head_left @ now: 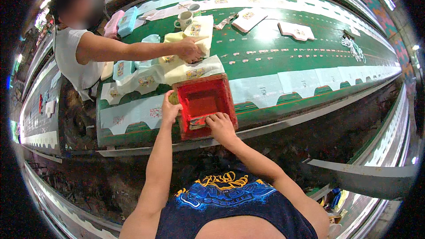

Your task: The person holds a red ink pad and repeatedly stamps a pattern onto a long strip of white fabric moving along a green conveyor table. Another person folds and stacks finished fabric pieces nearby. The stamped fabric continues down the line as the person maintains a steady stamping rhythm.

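A red-framed printing screen [204,94] lies flat on a light blue cloth piece [261,89] on the long green table [274,48]. My left hand [170,107] grips the frame's left edge. My right hand [220,126] rests on the near edge, closed on a paint-stained squeegee [198,122] inside the frame. A row of light blue cloth pieces runs along the table's near side, to the left [128,115] and right of the screen.
Across the table a person in a white top reaches in, one hand [191,49] on a yellow cloth [200,28]. Two mugs [184,19], folded printed cloths [295,30] and pastel stacks [126,21] lie on the table. Dark floor lies between the tables.
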